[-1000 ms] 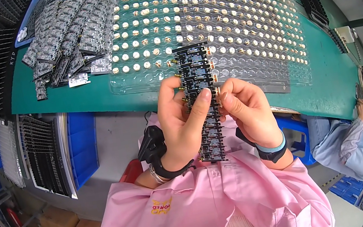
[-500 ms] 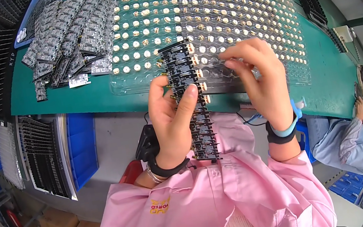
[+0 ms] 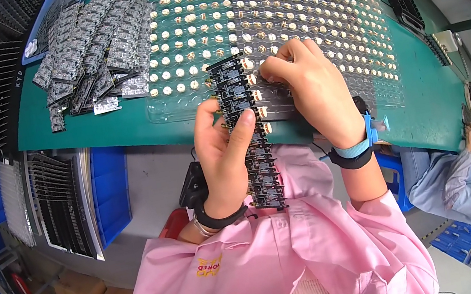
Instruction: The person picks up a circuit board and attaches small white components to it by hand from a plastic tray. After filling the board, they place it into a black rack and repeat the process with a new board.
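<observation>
**Long board strip held over the desk's near edge**

The left hand (image 3: pixel 221 156) grips a long black circuit-board strip (image 3: pixel 250 138) upright above the green desk (image 3: pixel 118 126). The right hand (image 3: pixel 311 93) pinches at the clear blister tray (image 3: pixel 313 13) of small round parts. A loose grip could let the strip flex or drop off the edge.

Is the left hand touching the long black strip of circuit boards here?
Touching. The head view shows the left hand wrapped around the black strip of circuit boards, thumb pressed across its front and fingers behind it.
</observation>
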The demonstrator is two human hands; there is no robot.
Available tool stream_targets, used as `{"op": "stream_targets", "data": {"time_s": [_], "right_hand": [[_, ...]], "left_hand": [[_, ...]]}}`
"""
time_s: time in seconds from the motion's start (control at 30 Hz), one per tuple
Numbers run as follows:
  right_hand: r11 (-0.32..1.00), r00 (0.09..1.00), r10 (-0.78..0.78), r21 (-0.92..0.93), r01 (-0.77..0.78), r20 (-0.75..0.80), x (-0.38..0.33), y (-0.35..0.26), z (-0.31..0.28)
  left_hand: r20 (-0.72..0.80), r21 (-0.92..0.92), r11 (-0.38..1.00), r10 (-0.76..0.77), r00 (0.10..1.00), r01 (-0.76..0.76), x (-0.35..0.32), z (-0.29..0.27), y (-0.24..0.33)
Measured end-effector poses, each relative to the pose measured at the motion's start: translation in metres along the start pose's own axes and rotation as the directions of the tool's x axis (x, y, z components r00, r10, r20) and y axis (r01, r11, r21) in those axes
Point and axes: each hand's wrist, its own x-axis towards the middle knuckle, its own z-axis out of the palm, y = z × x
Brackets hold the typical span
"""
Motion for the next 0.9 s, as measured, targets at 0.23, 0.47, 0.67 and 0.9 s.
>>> {"op": "stream_targets", "data": {"time_s": [0.23,0.47,0.67,0.9], "right_hand": [[0.998,0.998,-0.053,0.033,0.052,0.015,-0.003,0.007,-0.001],[0.705,0.956,0.087,0.661,-0.257,0.279,-0.036,-0.010,-0.022],[0.222,0.945,0.120,0.920,-0.323,0.303,-0.048,-0.019,-0.008],[-0.055,0.895,0.164,0.909,-0.412,0.416,-0.048,-0.019,-0.012]], "left_hand": [[-0.010,-0.009,1.000,-0.007,1.000,0.007,-0.001,-0.003,0.000],[-0.008,-0.080,0.996,-0.032,0.999,0.032,0.002,-0.001,0.000],[0.011,-0.082,0.996,-0.019,1.000,0.019,0.002,0.000,0.000],[0.003,-0.075,0.997,-0.005,1.000,0.005,0.001,0.002,0.000]]}}
